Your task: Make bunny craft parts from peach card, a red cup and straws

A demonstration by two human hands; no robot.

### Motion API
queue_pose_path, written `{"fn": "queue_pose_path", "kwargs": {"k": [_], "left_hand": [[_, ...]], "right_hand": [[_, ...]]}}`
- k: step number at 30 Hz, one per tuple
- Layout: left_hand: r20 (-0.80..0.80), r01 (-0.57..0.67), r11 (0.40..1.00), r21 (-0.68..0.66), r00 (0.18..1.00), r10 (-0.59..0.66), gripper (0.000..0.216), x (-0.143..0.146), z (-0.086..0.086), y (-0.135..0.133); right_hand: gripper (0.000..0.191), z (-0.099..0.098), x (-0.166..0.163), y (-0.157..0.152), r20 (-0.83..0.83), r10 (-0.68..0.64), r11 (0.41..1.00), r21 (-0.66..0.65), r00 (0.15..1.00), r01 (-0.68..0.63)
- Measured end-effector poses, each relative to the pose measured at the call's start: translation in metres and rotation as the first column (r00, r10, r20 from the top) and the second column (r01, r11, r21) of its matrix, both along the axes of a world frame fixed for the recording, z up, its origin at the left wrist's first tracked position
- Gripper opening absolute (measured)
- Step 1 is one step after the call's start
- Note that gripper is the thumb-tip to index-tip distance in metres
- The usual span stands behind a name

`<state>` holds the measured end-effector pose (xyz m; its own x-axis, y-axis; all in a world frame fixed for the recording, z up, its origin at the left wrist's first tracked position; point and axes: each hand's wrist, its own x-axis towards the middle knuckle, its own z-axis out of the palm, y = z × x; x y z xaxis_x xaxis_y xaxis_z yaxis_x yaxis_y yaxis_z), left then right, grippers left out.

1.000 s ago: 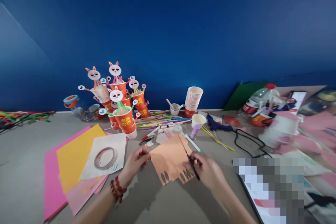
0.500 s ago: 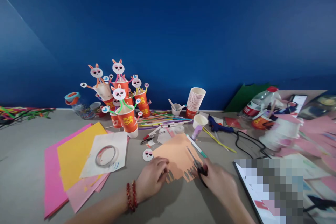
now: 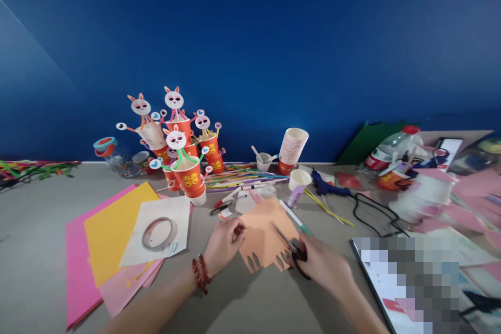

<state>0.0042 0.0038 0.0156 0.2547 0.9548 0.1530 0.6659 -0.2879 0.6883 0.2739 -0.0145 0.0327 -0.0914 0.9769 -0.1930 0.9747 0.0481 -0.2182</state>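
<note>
My right hand (image 3: 323, 261) grips black-handled scissors (image 3: 284, 236), whose blades point up and left over a sheet of peach-orange paper (image 3: 263, 229). Pointed leaf-shaped holes and notches run along the sheet's near edge. Beside its left edge is my left hand (image 3: 222, 244), the fingers curled in; what they hold, if anything, is hidden. A small orange-and-white paper piece (image 3: 222, 216) peeks out just above that hand. Markers, a white one with a green end (image 3: 299, 223) among them, lie beyond the sheet.
At the back left stand red paper cups (image 3: 190, 177) with rabbit faces. A tape roll (image 3: 157, 233) rests on white paper over coloured sheets (image 3: 105, 229). Behind are stacked cups (image 3: 293, 148) and a blue glue gun (image 3: 329, 187) with its cord. A tablet (image 3: 391, 282) lies at right.
My left hand has shifted up and left, and the round rabbit face beside it is now hidden. The scissors have swung slightly left over the orange paper. The camera view has shifted a little.
</note>
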Motion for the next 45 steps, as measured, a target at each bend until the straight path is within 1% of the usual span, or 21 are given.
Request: {"fn": "queue_pose_path", "kwargs": {"k": [4,8,11,13,14,16,19,23,26,28,30,31,33,34,35,37,39,41,42,43,45], "left_hand": [[-0.132,0.007,0.997,0.07,0.991,0.002,0.019,0.015,-0.002,0.015],[-0.233,0.055,0.991,0.119,0.972,-0.026,0.013,0.014,0.001,0.016],[-0.268,0.075,0.987,0.141,0.963,-0.035,0.014,-0.006,0.006,0.009],[-0.281,0.055,0.987,0.153,0.96,-0.01,0.016,-0.025,0.009,0.002],[-0.293,0.034,0.985,0.172,0.956,0.018,0.018,-0.034,0.009,-0.002],[-0.337,0.015,0.989,0.149,0.941,0.037,0.031,-0.049,0.01,-0.009],[-0.39,-0.003,0.994,0.109,0.92,0.046,0.041,-0.058,0.008,-0.015],[-0.425,0.018,0.994,0.107,0.905,0.03,0.029,-0.057,0.007,-0.012],[-0.493,0.092,0.986,0.141,0.87,-0.011,0.02,-0.057,0.01,-0.01],[-0.507,0.142,0.975,0.17,0.861,-0.037,0.02,-0.061,0.013,-0.011],[-0.448,0.147,0.97,0.195,0.893,-0.045,0.023,-0.065,0.019,-0.015],[-0.379,0.114,0.974,0.197,0.925,-0.032,0.024,-0.067,0.022,-0.018],[-0.139,-0.01,0.992,0.129,0.99,0.028,0.023,-0.069,0.029,-0.023],[0.024,-0.076,0.996,0.036,0.997,0.075,0.024,-0.067,0.031,-0.025],[0.194,-0.113,0.99,-0.088,0.973,0.129,0.027,-0.065,0.032,-0.027],[0.483,-0.108,0.946,-0.304,0.839,0.251,0.029,-0.055,0.031,-0.032],[0.658,-0.075,0.917,-0.392,0.674,0.336,0.028,-0.039,0.027,-0.036],[0.732,-0.037,0.904,-0.426,0.573,0.368,0.028,-0.022,0.022,-0.041],[0.745,-0.028,0.906,-0.422,0.558,0.365,0.029,-0.013,0.02,-0.043],[0.747,-0.034,0.917,-0.398,0.567,0.346,0.029,-0.006,0.019,-0.045],[0.711,-0.06,0.955,-0.291,0.654,0.257,0.027,0.004,0.021,-0.048]], "right_hand": [[0.014,0.002,0.004,-0.001,-0.024,0.042,0.999,0.009,0.999,-0.042],[0.014,0.0,0.007,-0.005,-0.084,0.074,0.997,0.021,0.994,-0.073],[0.01,-0.003,0.007,-0.007,-0.049,0.011,1.0,0.026,0.999,-0.01],[0.01,-0.005,0.006,-0.008,-0.04,-0.026,0.999,0.021,0.999,0.027],[0.01,-0.005,0.006,-0.008,-0.05,-0.034,0.999,0.014,0.998,0.035],[0.011,-0.007,0.007,-0.007,-0.088,-0.028,1.0,-0.007,0.996,0.028],[0.012,-0.01,0.01,-0.007,-0.13,-0.015,1.0,-0.026,0.991,0.012],[0.009,-0.009,0.01,-0.008,-0.158,-0.019,1.0,-0.017,0.987,0.017],[0.008,-0.003,0.009,-0.011,-0.167,-0.014,0.999,-0.031,0.986,0.009],[0.008,0.0,0.01,-0.014,-0.184,0.002,0.999,-0.042,0.983,-0.01],[0.009,0.001,0.012,-0.016,-0.204,0.013,0.998,-0.054,0.979,-0.024],[0.009,0.0,0.013,-0.016,-0.21,0.008,0.998,-0.054,0.978,-0.02],[0.012,-0.002,0.014,-0.016,-0.217,-0.021,1.0,-0.026,0.976,0.016],[0.014,-0.003,0.013,-0.016,-0.23,-0.04,0.999,-0.001,0.972,0.04],[0.017,-0.004,0.01,-0.015,-0.258,-0.053,0.998,0.028,0.965,0.062],[0.021,0.0,-0.002,-0.015,-0.373,-0.04,0.995,0.069,0.927,0.07],[0.021,0.007,-0.02,-0.017,-0.55,0.025,0.996,0.087,0.835,0.028],[0.023,0.015,-0.043,-0.019,-0.701,0.067,0.997,0.076,0.71,-0.019],[0.023,0.018,-0.054,-0.02,-0.764,0.062,0.998,0.051,0.642,-0.035],[0.023,0.02,-0.063,-0.02,-0.823,0.056,0.998,0.037,0.566,-0.046],[0.023,0.022,-0.078,-0.021,-0.902,0.04,0.998,0.02,0.43,-0.051]]}}
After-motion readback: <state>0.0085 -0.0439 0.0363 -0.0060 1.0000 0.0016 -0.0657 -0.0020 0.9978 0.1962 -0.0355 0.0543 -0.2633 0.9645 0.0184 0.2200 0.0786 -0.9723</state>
